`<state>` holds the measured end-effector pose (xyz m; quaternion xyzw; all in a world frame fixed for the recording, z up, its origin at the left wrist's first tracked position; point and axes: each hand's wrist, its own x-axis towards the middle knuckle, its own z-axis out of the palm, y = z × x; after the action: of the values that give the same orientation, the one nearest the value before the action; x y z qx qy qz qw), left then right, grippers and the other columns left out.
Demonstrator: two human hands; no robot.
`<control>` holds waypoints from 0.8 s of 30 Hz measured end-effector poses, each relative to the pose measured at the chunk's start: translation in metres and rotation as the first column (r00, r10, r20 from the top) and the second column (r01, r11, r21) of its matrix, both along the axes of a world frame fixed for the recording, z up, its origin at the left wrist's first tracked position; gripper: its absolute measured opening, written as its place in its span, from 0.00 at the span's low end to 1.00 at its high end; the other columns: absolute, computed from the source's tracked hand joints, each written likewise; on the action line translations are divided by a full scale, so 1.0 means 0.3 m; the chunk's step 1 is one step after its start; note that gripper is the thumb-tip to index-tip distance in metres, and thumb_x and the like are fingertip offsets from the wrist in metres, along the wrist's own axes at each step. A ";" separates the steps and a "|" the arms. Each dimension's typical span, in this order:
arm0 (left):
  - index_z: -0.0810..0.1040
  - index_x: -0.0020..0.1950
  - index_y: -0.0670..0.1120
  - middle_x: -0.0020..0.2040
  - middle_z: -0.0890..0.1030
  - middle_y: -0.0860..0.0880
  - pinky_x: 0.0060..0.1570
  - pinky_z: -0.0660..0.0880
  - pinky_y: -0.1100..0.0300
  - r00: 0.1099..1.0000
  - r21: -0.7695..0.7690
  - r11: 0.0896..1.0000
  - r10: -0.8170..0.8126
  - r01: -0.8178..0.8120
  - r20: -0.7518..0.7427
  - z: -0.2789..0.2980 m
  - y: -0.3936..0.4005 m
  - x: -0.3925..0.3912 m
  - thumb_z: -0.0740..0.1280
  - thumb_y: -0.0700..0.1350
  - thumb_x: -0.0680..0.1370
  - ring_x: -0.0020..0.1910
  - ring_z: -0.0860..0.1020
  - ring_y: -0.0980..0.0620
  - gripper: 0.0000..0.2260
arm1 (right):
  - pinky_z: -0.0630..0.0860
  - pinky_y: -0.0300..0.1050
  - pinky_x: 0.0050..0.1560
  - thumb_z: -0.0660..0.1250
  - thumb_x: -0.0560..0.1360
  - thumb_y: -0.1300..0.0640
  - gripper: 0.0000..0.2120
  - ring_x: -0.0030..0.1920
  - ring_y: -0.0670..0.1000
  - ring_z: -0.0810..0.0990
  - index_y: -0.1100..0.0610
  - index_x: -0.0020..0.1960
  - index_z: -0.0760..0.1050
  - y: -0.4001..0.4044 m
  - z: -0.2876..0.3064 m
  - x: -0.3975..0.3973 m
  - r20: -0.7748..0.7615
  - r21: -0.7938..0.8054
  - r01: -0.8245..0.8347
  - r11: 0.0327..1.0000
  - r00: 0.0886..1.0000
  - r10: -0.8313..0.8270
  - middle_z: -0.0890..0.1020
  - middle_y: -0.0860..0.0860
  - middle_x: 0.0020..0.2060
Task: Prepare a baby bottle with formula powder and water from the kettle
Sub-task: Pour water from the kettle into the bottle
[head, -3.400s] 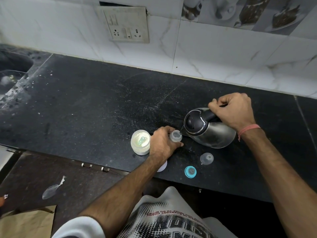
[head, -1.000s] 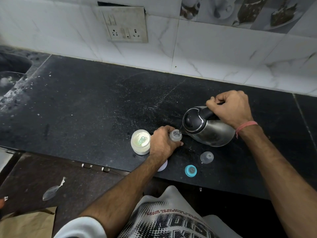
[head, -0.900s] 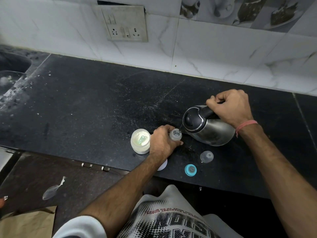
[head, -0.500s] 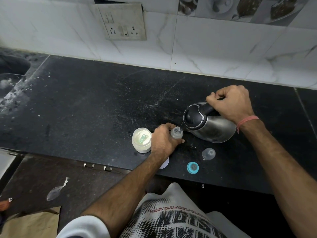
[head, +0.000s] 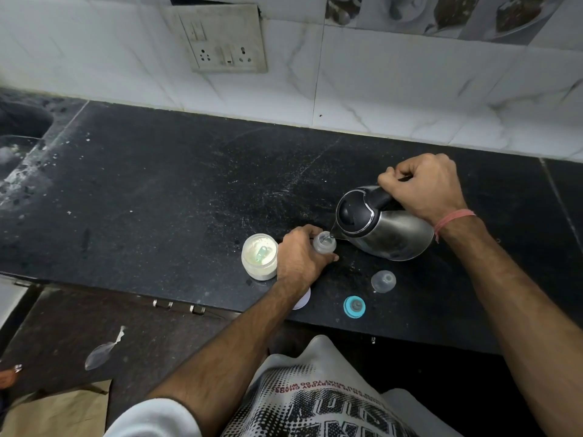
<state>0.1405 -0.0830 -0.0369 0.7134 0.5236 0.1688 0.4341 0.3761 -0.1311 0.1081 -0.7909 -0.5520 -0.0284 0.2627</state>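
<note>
A small clear baby bottle [head: 324, 242] stands upright on the black counter [head: 157, 197], and my left hand [head: 299, 257] is wrapped around its body. My right hand [head: 422, 189] grips the black handle of a steel kettle [head: 385, 227], which is tilted to the left so that its spout sits over the bottle's open mouth. An open jar of white formula powder [head: 259, 260] with a green scoop in it stands just left of my left hand. A clear bottle cap [head: 383, 281] and a blue ring with the teat [head: 354, 306] lie near the counter's front edge.
A white lid [head: 303, 301] peeks out from under my left forearm at the counter's edge. A wall socket plate [head: 220, 39] is on the tiled wall behind. A sink [head: 19, 127] lies at the far left. The counter's front edge runs just below the blue ring.
Both hands have kept their holds and the kettle stays tilted over the bottle. The whole scene has shifted only slightly with the head's movement.
</note>
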 end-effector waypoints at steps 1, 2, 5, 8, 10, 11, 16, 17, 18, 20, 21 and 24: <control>0.88 0.61 0.54 0.53 0.90 0.56 0.58 0.87 0.49 1.000 0.001 1.000 -0.001 0.001 -0.001 -0.002 0.000 -0.001 0.91 0.53 0.66 0.53 0.88 0.56 0.26 | 0.69 0.41 0.46 0.71 0.79 0.52 0.27 0.25 0.55 0.72 0.56 0.23 0.68 0.000 0.000 -0.002 0.001 0.001 -0.004 1.000 1.000 0.004 0.71 0.50 0.19; 0.88 0.61 0.54 0.53 0.90 0.56 0.58 0.87 0.49 1.000 0.003 1.000 -0.003 0.003 -0.001 -0.006 -0.001 -0.001 0.91 0.53 0.66 0.53 0.88 0.55 0.26 | 0.71 0.43 0.47 0.70 0.78 0.52 0.26 0.25 0.55 0.72 0.56 0.23 0.69 0.000 -0.002 -0.002 0.001 0.002 -0.006 1.000 1.000 0.006 0.71 0.50 0.19; 0.88 0.61 0.54 0.54 0.90 0.56 0.58 0.87 0.48 1.000 0.014 1.000 -0.008 0.008 -0.001 -0.011 -0.001 0.000 0.91 0.53 0.66 0.53 0.88 0.55 0.26 | 0.78 0.47 0.50 0.68 0.78 0.49 0.25 0.26 0.58 0.75 0.58 0.24 0.72 -0.001 -0.001 0.000 -0.007 0.004 -0.009 1.000 1.000 0.009 0.73 0.52 0.20; 0.88 0.61 0.53 0.54 0.90 0.56 0.59 0.86 0.48 1.000 0.017 1.000 -0.007 0.007 0.000 -0.014 0.001 0.000 0.91 0.53 0.66 0.54 0.88 0.54 0.26 | 0.79 0.49 0.49 0.68 0.78 0.49 0.25 0.27 0.59 0.76 0.58 0.25 0.71 -0.002 0.003 0.001 -0.016 0.005 -0.013 1.000 1.000 0.013 0.73 0.53 0.20; 0.88 0.62 0.53 0.55 0.90 0.56 0.59 0.87 0.48 1.000 0.022 1.000 -0.012 0.012 -0.001 -0.015 0.001 -0.002 0.91 0.53 0.66 0.54 0.88 0.54 0.26 | 0.78 0.48 0.48 0.68 0.78 0.49 0.26 0.27 0.59 0.75 0.58 0.24 0.70 -0.002 0.006 0.000 -0.016 0.008 -0.018 1.000 1.000 0.018 0.72 0.53 0.20; 0.88 0.62 0.53 0.55 0.90 0.56 0.59 0.87 0.48 1.000 0.023 1.000 -0.014 0.014 0.000 -0.014 0.001 -0.004 0.91 0.53 0.66 0.54 0.88 0.54 0.26 | 0.78 0.48 0.47 0.68 0.78 0.49 0.26 0.26 0.59 0.74 0.58 0.24 0.70 -0.001 0.006 -0.001 -0.014 0.009 -0.020 1.000 1.000 0.021 0.72 0.53 0.20; 0.88 0.61 0.53 0.54 0.90 0.56 0.58 0.87 0.48 1.000 0.020 1.000 -0.013 0.013 0.011 -0.020 0.002 -0.003 0.91 0.53 0.66 0.54 0.88 0.55 0.26 | 0.76 0.46 0.46 0.68 0.78 0.50 0.25 0.26 0.59 0.74 0.58 0.25 0.71 0.002 0.000 0.001 -0.008 0.007 -0.016 1.000 1.000 0.017 0.73 0.53 0.20; 0.88 0.61 0.53 0.54 0.90 0.56 0.58 0.87 0.48 1.000 0.021 1.000 -0.015 0.015 0.011 -0.020 0.003 -0.002 0.91 0.54 0.66 0.54 0.88 0.55 0.26 | 0.77 0.47 0.46 0.68 0.78 0.49 0.25 0.26 0.59 0.75 0.58 0.25 0.71 0.002 0.001 0.002 -0.008 0.006 -0.020 1.000 1.000 0.020 0.73 0.53 0.20; 0.88 0.61 0.53 0.55 0.90 0.56 0.58 0.87 0.48 1.000 0.022 1.000 -0.018 0.018 0.009 -0.021 0.004 -0.003 0.91 0.54 0.66 0.54 0.88 0.54 0.26 | 0.77 0.47 0.46 0.68 0.78 0.50 0.25 0.26 0.59 0.75 0.58 0.25 0.72 0.002 0.001 0.002 -0.008 0.006 -0.023 1.000 1.000 0.023 0.73 0.53 0.20; 0.88 0.62 0.53 0.55 0.90 0.56 0.59 0.87 0.47 1.000 0.024 0.999 -0.023 0.023 0.001 -0.022 0.004 -0.002 0.91 0.53 0.66 0.54 0.88 0.54 0.26 | 0.77 0.46 0.47 0.68 0.78 0.50 0.26 0.26 0.58 0.74 0.57 0.24 0.71 0.003 0.001 0.001 -0.001 0.004 -0.026 1.000 1.000 0.026 0.72 0.52 0.20; 0.88 0.61 0.53 0.54 0.90 0.56 0.58 0.87 0.47 1.000 0.025 0.999 -0.021 0.021 -0.001 -0.022 0.004 -0.002 0.90 0.53 0.66 0.54 0.88 0.54 0.26 | 0.76 0.46 0.47 0.68 0.78 0.50 0.26 0.25 0.58 0.74 0.57 0.24 0.70 0.003 0.000 -0.001 0.008 0.004 -0.026 1.000 1.000 0.026 0.72 0.51 0.20; 0.88 0.61 0.54 0.53 0.90 0.57 0.58 0.87 0.48 1.000 0.020 1.000 -0.013 0.013 0.001 -0.022 0.002 -0.001 0.90 0.54 0.67 0.53 0.88 0.55 0.25 | 0.74 0.45 0.47 0.68 0.78 0.50 0.26 0.26 0.57 0.74 0.56 0.24 0.69 0.004 -0.003 -0.003 0.026 0.007 -0.023 1.000 0.999 0.023 0.72 0.51 0.20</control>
<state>0.1403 -0.0823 -0.0434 0.7209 0.5170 0.1718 0.4284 0.3753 -0.1299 0.1073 -0.7830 -0.5643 -0.0377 0.2589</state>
